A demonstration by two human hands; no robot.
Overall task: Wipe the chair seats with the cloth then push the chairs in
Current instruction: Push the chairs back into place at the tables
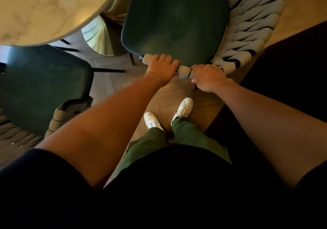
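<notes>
Because the chair (177, 20) stands with its green seat partly under the table (40, 7), the step in hand appears to be the push-in. The chair sits directly ahead of the person, its woven backrest (247, 25) curving round the right side and near edge of the seat.

Both hands are on the padded top rail of the backrest. The left hand (161, 66) lies over the rail with fingers curled onto it. The right hand (208, 77) grips the rail just beside it, fingers wrapped over the far side. No cloth is visible in either hand.

The frame is probably rigid and moderately heavy; the rope-like weave is soft and gives under pressure. Take hold on the top rail, where the hands now are, and push level and low to keep the legs from tipping or catching on the wood floor (164, 103).

A second chair (44, 80) stands to the left, also near the table and close to the first. The gold pedestal base (104, 34) of the table sits ahead of the seat's left corner and limits how far the chair can travel. The person's white shoes (184, 106) stand just behind the chair.
</notes>
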